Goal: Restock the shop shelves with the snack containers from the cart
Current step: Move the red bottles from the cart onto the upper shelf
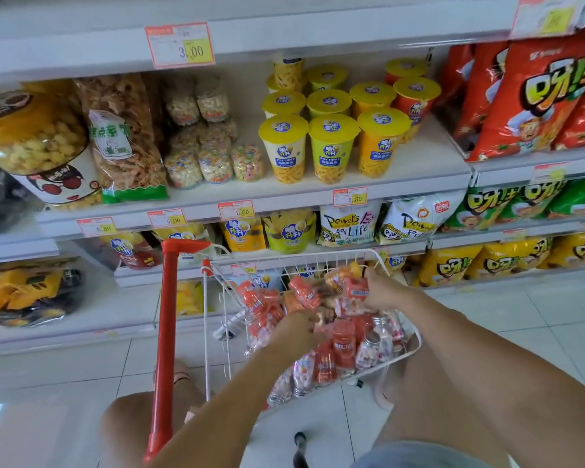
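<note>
Snack containers (343,342): small clear jars with red labels, some silver-capped, heaped in the white wire basket (416,346) of the cart, which is stood on the tiled floor (487,315) just before the shelves. 1 red-labelled jar (358,292) at the far side of the heap is held in the grip of the right hand (384,292), fingers curled round it. The left hand (296,331) is lowered among the jars at the middle of the heap; whether its grip holds anything cannot be told. A red handle post (168,315) is seen left of the basket. On the shelf (284,194) above are ranged yellow-lidded cups (331,150), with clear snack jars (213,163) to their left and red bags (534,96) to their right.
</note>
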`<state>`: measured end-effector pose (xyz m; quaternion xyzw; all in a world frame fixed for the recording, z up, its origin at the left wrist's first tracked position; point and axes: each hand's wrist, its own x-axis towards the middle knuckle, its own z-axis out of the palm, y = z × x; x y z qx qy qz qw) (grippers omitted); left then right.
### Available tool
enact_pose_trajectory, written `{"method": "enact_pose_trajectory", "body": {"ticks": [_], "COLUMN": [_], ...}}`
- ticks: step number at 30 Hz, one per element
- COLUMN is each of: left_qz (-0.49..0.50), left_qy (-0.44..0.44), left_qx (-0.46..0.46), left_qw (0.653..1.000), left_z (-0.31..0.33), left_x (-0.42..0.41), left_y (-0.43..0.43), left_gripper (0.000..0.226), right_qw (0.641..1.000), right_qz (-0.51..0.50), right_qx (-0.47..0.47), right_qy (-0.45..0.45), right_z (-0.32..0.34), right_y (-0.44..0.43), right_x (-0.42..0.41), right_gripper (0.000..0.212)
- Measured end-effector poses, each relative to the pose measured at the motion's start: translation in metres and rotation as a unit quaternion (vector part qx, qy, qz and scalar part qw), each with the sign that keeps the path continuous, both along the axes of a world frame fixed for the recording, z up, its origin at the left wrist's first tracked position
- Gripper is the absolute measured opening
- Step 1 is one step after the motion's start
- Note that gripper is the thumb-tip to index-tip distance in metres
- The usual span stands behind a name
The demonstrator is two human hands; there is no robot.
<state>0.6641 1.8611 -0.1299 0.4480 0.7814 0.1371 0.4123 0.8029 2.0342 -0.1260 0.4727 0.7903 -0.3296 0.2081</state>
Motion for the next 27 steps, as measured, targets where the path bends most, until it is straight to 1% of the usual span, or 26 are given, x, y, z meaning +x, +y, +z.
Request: {"method": "enact_pose_trajectory", "body": {"ticks": [2, 3, 5, 7, 9, 11, 12, 13, 15, 16, 17, 18, 19, 20, 21, 22, 23, 24, 26, 27], "left_qz": [-0.023, -0.031, -0.039, -0.026, 0.013, 0.041, 0.062, 0.087, 0.136, 0.165, 0.210, 0.272, 0.330, 0.362, 0.373, 0.361, 0.333, 0.297, 0.241, 0.223], "left_qy": [-0.020, -0.013, 0.023, 0.060, 0.049, 0.012, -0.021, -0.060, -0.156, -0.236, -0.330, -0.429, -0.520, -0.584, -0.616, -0.628, -0.622, -0.608, -0.568, -0.551], "left_qx": [-0.025, -0.039, -0.069, -0.074, -0.066, -0.054, -0.048, -0.040, -0.019, 0.005, 0.036, 0.065, 0.092, 0.117, 0.144, 0.171, 0.195, 0.217, 0.256, 0.282], "left_qw": [0.999, 0.999, 0.997, 0.995, 0.996, 0.998, 0.997, 0.994, 0.978, 0.958, 0.920, 0.859, 0.782, 0.717, 0.679, 0.668, 0.681, 0.704, 0.744, 0.753], "left_z": [-0.005, -0.008, -0.013, -0.019, -0.023, -0.017, -0.010, -0.002, 0.016, 0.027, 0.041, 0.057, 0.077, 0.095, 0.113, 0.134, 0.152, 0.171, 0.211, 0.229], "left_x": [0.021, 0.031, 0.046, 0.055, 0.057, 0.053, 0.049, 0.042, 0.023, 0.011, 0.000, -0.011, -0.020, -0.029, -0.038, -0.045, -0.054, -0.061, -0.072, -0.078], "left_y": [0.015, 0.022, 0.028, 0.028, 0.026, 0.023, 0.022, 0.019, 0.013, 0.010, 0.007, 0.006, 0.005, 0.005, 0.006, 0.007, 0.008, 0.011, 0.015, 0.018], "left_gripper": [0.066, 0.069, 0.065, 0.054, 0.046, 0.031, 0.023, 0.020, 0.024, 0.025, 0.026, 0.028, 0.029, 0.029, 0.032, 0.037, 0.044, 0.047, 0.049, 0.060], "right_qw": [1.000, 1.000, 0.999, 0.999, 0.997, 0.992, 0.989, 0.985, 0.976, 0.972, 0.968, 0.963, 0.956, 0.947, 0.935, 0.920, 0.905, 0.889, 0.853, 0.836], "right_qz": [-0.012, -0.011, 0.000, 0.005, -0.021, -0.055, -0.072, -0.088, -0.101, -0.095, -0.087, -0.080, -0.080, -0.084, -0.094, -0.101, -0.102, -0.097, -0.080, -0.071], "right_qx": [-0.019, -0.022, -0.037, -0.029, -0.002, 0.014, 0.015, 0.017, 0.037, 0.051, 0.063, 0.072, 0.080, 0.087, 0.092, 0.100, 0.111, 0.122, 0.139, 0.148], "right_qy": [0.012, 0.019, 0.033, 0.045, 0.080, 0.113, 0.129, 0.147, 0.191, 0.208, 0.226, 0.247, 0.270, 0.298, 0.330, 0.364, 0.397, 0.430, 0.497, 0.523], "right_z": [-0.003, -0.004, -0.005, -0.009, -0.017, -0.020, -0.017, -0.013, 0.006, 0.019, 0.032, 0.049, 0.068, 0.090, 0.111, 0.134, 0.158, 0.183, 0.230, 0.253], "right_y": [0.004, 0.006, 0.004, -0.002, -0.010, -0.014, -0.015, -0.014, -0.011, -0.009, -0.006, -0.004, -0.002, -0.001, 0.001, 0.002, 0.003, 0.002, 0.003, 0.002], "right_x": [0.003, 0.005, 0.012, 0.020, 0.028, 0.033, 0.033, 0.032, 0.029, 0.026, 0.023, 0.020, 0.017, 0.013, 0.008, 0.004, -0.001, -0.006, -0.014, -0.018], "right_gripper": [0.073, 0.073, 0.075, 0.073, 0.063, 0.056, 0.053, 0.048, 0.033, 0.027, 0.025, 0.027, 0.029, 0.032, 0.033, 0.033, 0.030, 0.027, 0.020, 0.020]}}
